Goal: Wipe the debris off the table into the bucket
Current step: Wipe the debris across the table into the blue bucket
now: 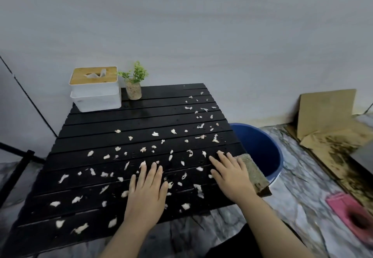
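So the black slatted table [125, 120] takes up most of the view, and it's covered in little white scraps of debris [155, 134], scattered from the near edge up to the far right corner. The blue bucket [260, 148] sits on the floor right beside the table's right edge, partly tucked behind it. At the far left corner there's a white tissue box [95, 94] with a wooden lid, and just next to it a small potted plant [133, 88]. The left hand [146, 193] lies flat on the slats, fingers spread, holding nothing. The right hand [232, 175] is flat too, fingers open, resting against a greenish sponge [254, 174] at the table's right edge, not really gripping it as far as I can tell.
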`<state>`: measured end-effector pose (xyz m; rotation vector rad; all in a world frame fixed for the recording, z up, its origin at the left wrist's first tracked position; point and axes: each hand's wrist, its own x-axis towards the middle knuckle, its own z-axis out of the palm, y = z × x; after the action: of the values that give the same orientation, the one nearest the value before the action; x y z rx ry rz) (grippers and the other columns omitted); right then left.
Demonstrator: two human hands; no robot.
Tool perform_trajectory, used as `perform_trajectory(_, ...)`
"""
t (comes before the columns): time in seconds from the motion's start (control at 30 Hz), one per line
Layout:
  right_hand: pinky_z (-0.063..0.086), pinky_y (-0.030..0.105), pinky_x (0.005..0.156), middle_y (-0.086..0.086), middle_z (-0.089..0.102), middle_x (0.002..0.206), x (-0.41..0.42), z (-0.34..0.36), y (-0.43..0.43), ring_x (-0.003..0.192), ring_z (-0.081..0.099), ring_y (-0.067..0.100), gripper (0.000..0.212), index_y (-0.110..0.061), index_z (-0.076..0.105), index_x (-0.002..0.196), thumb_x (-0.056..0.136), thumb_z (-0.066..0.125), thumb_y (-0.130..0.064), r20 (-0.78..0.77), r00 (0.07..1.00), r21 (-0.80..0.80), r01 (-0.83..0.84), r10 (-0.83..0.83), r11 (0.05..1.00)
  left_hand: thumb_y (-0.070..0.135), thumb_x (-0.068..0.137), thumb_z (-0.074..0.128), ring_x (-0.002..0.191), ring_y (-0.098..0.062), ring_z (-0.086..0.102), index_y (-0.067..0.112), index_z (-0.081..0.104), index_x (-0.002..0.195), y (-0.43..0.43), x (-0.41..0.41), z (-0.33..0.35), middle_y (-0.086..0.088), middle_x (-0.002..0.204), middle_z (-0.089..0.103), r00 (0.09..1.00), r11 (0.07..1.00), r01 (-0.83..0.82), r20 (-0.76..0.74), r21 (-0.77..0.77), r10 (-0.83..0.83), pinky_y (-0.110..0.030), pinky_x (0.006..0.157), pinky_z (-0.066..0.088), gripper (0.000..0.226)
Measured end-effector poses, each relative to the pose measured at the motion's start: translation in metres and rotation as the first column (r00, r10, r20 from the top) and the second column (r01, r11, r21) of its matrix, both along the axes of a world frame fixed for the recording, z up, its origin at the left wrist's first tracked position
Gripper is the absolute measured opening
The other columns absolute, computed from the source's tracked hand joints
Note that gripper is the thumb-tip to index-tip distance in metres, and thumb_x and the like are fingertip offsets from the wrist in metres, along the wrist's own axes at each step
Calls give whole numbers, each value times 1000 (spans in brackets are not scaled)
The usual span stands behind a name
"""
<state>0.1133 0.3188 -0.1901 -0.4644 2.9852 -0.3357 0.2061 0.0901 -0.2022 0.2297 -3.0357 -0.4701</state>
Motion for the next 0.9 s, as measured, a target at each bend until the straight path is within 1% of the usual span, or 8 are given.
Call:
perform_trajectory(0.1,11,40,115,-5,26,154,-5,6,9,143,14,19,43,-31,30,141,98,32,-37,-60,997,-128,50,-58,991,44,94,9,142,-14,-17,25,2,145,1,-1,1,9,156,-3,1000,1000,-1,7,-29,1,-38,116,-7,55)
perform_trajectory(0.2,7,44,115,-12,20,155,-6,4,32,144,5,18,44,-35,23,143,99,23,-40,-66,988,3,141,-140,990,44,94,10,142,-15,-16,25,4,145,3,-2,1,9,156,-2,1000,1000,-5,14,-18,5,-37,115,-8,55)
perform_trajectory(0.3,14,41,114,-12,10,157,-7,1,48,144,-2,19,46,-35,14,145,100,20,-39,16,999,116,26,-28,993,43,94,9,142,-15,-16,25,3,145,3,-2,1,9,156,-3,1000,999,-5,16,-37,5,-37,115,-8,55)
perform_trajectory(0.4,14,38,115,-11,12,156,-9,7,61,144,-1,17,48,-37,15,144,98,28,-44,86,994,-25,-68,70,997,43,95,10,142,-14,-16,24,3,145,3,0,1,9,156,-3,1000,1000,-7,8,-27,7,-37,115,-8,55)
perform_trajectory(0.53,14,42,114,-13,13,156,5,-4,63,144,0,17,55,-40,18,143,91,29,-58,-73,994,87,-76,82,993,43,95,11,142,-14,-15,24,4,145,3,-1,1,9,156,-2,1000,1000,-7,-6,-23,7,-37,115,-7,54)
perform_trajectory(0.63,21,41,111,-9,27,153,3,-9,56,144,12,19,46,-35,31,140,95,35,-46,-161,986,67,-27,37,997,42,95,11,142,-14,-15,24,4,145,5,-1,0,9,156,-2,1000,999,-9,5,-38,10,-38,116,-7,54)
perform_trajectory(0.77,39,44,101,2,54,136,0,-12,51,134,39,25,33,-19,55,126,93,52,-23,-281,959,-120,-8,-26,993,42,95,11,143,-15,-13,23,7,145,3,-2,-1,8,157,1,1000,1000,-11,-3,-28,11,-39,115,-8,54)
perform_trajectory(0.9,40,42,95,3,57,133,0,-14,48,130,44,24,31,-17,58,124,92,54,-19,-291,955,-150,13,-57,989,42,95,10,142,-14,-14,25,5,145,2,-2,-1,9,156,1,1000,1000,-17,15,-14,17,-41,115,-8,54)
